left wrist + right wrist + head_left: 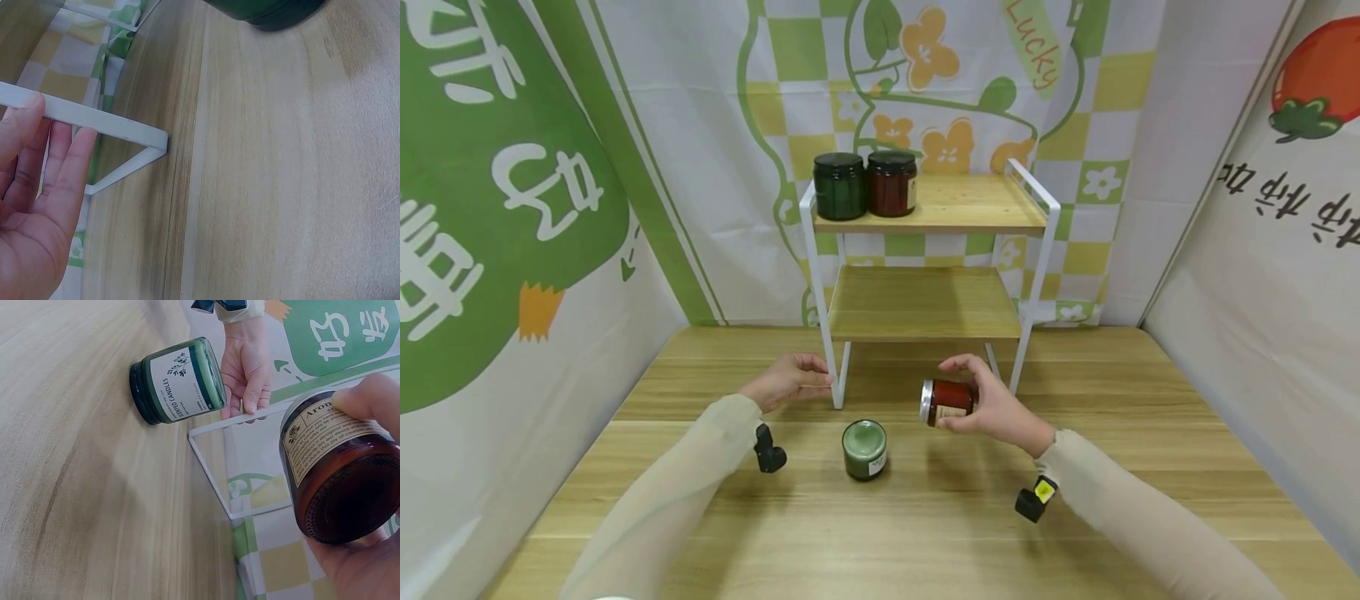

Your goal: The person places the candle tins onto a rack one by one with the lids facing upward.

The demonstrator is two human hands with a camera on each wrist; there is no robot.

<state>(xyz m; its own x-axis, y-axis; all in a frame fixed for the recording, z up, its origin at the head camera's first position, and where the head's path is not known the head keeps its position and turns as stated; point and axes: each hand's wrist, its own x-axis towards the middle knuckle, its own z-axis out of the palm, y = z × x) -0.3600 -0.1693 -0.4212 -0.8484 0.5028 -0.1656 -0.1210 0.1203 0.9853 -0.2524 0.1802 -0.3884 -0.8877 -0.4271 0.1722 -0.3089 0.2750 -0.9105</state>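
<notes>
My left hand (790, 382) pinches the white front-left leg (119, 125) of a two-tier wooden shelf (925, 304), thumb on one side and fingers on the other. In my right hand (1000, 412) is a reddish-brown glass candle jar (952, 400), gripped between thumb and fingers. It lies sideways above the table, silvery end to the left, with a beige label (331, 434). Between the hands, a green scented-candle jar (864, 450) stands on the table, dark end down and pale end up. Its white label (181, 384) shows in the right wrist view.
A dark green jar (839, 187) and a dark red jar (891, 185), both black-lidded, stand side by side at the left of the top tier. Printed cloth (700, 150) hangs behind and beside the wooden table (850, 542).
</notes>
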